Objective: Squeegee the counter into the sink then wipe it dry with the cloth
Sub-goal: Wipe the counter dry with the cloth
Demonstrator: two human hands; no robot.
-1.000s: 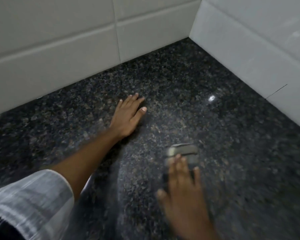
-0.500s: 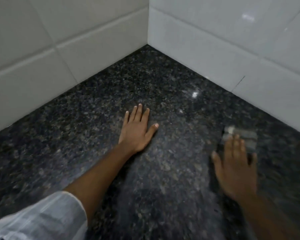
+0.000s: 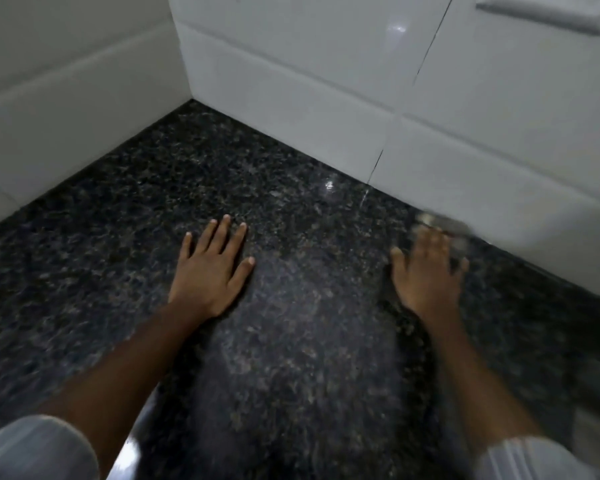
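Small grey blurred squeegee (image 3: 442, 226) sits under/just beyond fingertips of right hand (image 3: 426, 271), long axis approx. parallel w/ white tiled wall (image 3: 465, 140), grip unclear; left hand (image 3: 210, 268) flat, fingers straight, on dark speckled granite counter (image 3: 291, 341).

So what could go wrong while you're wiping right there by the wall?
The cloth under the right hand is already at the white wall tiles, so fingers could bump them. The granite counter looks streaky, so a damp patch may remain. The left hand presses flat on it and could slip or leave a mark.
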